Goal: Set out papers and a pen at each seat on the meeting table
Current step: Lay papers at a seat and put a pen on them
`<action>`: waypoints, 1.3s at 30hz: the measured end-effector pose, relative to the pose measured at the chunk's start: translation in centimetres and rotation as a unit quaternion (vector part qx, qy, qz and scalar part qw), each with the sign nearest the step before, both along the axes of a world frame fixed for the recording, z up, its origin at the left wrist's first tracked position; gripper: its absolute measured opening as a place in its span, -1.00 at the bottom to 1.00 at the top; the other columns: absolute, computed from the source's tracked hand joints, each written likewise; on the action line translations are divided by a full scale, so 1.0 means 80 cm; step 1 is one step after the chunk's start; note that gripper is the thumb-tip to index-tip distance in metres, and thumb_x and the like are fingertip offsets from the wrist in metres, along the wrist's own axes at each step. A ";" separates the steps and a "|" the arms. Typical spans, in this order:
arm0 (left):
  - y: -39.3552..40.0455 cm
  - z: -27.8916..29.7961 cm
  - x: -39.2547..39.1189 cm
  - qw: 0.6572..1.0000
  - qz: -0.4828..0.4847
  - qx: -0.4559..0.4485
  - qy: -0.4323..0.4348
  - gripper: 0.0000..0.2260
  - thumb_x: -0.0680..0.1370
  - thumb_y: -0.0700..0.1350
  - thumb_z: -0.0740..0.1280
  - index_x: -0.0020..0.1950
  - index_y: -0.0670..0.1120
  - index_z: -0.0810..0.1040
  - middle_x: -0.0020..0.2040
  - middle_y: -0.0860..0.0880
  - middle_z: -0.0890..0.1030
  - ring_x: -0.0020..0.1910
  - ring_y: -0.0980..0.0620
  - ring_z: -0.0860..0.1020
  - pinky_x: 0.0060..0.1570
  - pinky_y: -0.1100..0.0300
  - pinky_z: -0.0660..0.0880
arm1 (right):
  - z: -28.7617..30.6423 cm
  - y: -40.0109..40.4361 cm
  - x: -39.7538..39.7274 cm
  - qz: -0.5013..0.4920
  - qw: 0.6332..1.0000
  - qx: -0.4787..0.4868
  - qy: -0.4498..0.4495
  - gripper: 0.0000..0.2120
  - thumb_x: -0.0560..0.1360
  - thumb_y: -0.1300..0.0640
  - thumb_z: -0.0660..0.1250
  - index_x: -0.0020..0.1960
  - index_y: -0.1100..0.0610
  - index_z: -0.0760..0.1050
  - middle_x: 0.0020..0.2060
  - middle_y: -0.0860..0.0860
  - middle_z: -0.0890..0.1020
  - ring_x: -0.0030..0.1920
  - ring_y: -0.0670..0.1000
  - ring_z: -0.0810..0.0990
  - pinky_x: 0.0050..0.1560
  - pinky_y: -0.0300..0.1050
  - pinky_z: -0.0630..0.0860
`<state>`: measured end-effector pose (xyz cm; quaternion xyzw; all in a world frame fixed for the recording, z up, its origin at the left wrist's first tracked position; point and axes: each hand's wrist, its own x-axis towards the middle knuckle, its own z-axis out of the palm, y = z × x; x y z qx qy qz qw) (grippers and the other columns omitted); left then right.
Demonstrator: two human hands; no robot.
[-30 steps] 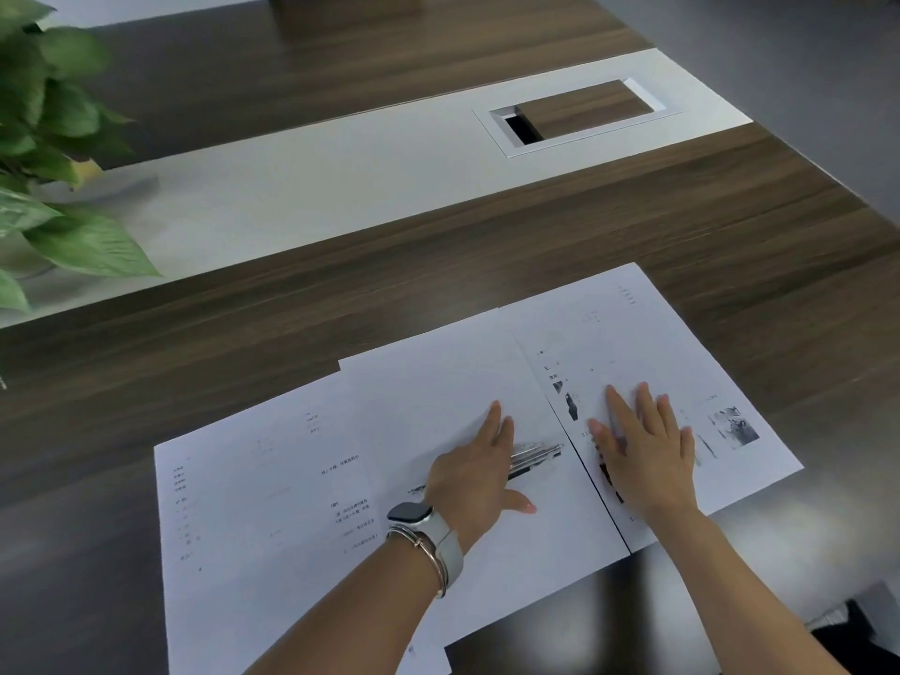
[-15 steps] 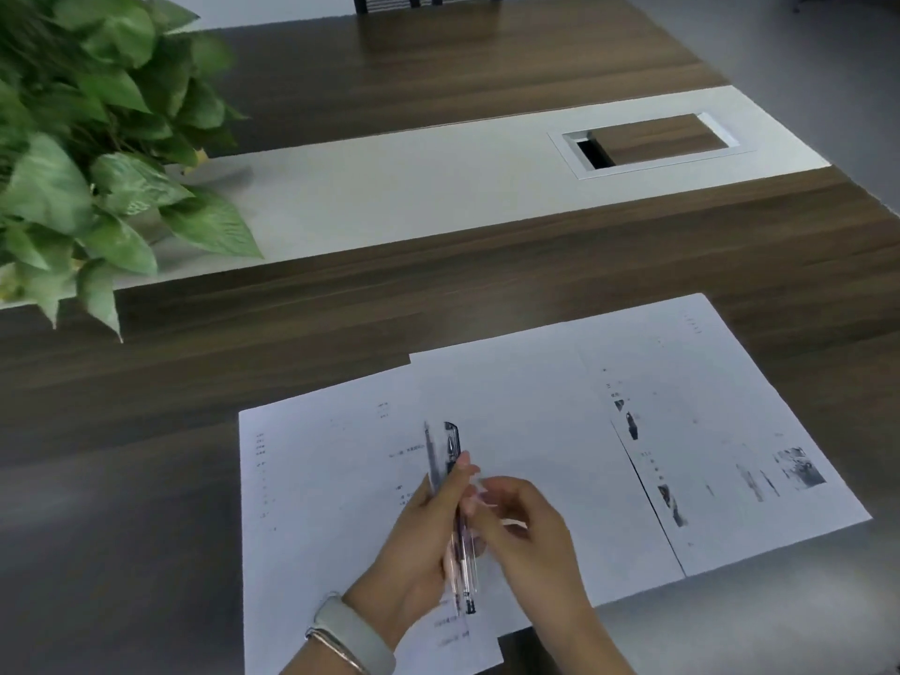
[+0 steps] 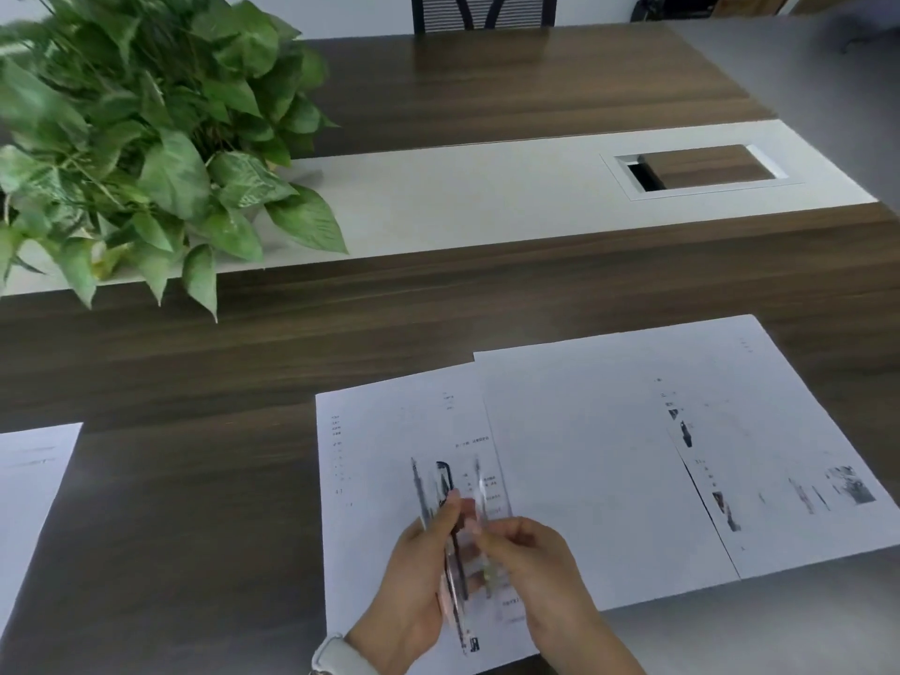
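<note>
Clear pens [image 3: 450, 543], long axes pointing away from the person, fanned, gripped by left hand [image 3: 414, 591] and right hand [image 3: 531, 572] fingers above papers [image 3: 584, 455].

Table [image 3: 487, 294]: dark brown wood grain, pale grey-white strip down the middle. Papers [image 3: 584, 455]: white, sparse black print, a few small dark photo patches on the right sheet. Pens [image 3: 450, 533]: clear barrels, black clip and ink. Plant [image 3: 146, 138]: green leaves, light mottling. Chair [image 3: 482, 9]: black. Watch strap [image 3: 336, 657]: white.
</note>
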<state>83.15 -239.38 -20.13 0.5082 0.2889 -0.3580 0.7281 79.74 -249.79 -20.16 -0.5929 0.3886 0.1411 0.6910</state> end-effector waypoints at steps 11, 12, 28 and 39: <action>0.094 -0.024 0.031 0.951 0.058 0.278 -0.120 -0.88 0.51 -0.23 0.33 -0.23 -0.12 0.46 -0.46 -0.05 0.37 -0.51 0.02 0.27 -0.48 0.21 0.30 | -0.061 -0.066 0.041 0.065 0.902 -0.424 -0.044 -0.82 0.52 0.22 0.25 -0.25 0.18 0.48 -0.37 0.05 0.51 -0.38 -0.02 0.40 -0.40 -0.28 0.29; 0.101 -0.025 0.033 0.942 0.055 0.304 -0.129 -0.89 0.50 -0.23 0.33 -0.21 -0.12 0.48 -0.50 -0.03 0.37 -0.53 0.01 0.29 -0.46 0.20 0.31 | -0.066 -0.068 0.042 0.072 0.894 -0.441 -0.043 -0.83 0.52 0.23 0.24 -0.24 0.19 0.49 -0.35 0.06 0.50 -0.36 -0.01 0.41 -0.39 -0.26 0.29; 0.116 -0.033 0.033 0.926 0.022 0.350 -0.141 -0.86 0.52 -0.26 0.28 -0.24 -0.15 0.42 -0.45 -0.11 0.40 -0.52 -0.01 0.37 -0.48 0.21 0.35 | -0.087 0.010 0.002 0.296 0.754 -0.561 -0.171 -0.33 0.60 -0.16 -0.15 0.17 0.28 0.56 0.16 0.15 0.62 0.25 0.09 0.48 0.33 -0.17 0.24; 0.119 -0.036 0.047 0.951 0.004 0.297 -0.090 -0.89 0.52 -0.28 0.29 -0.20 -0.18 0.42 -0.46 -0.09 0.32 -0.54 0.04 0.27 -0.57 0.24 0.26 | -0.081 0.024 -0.009 0.394 0.754 -0.520 -0.080 -0.30 0.59 -0.19 -0.20 0.20 0.24 0.55 0.20 0.12 0.60 0.29 0.03 0.46 0.40 -0.22 -0.03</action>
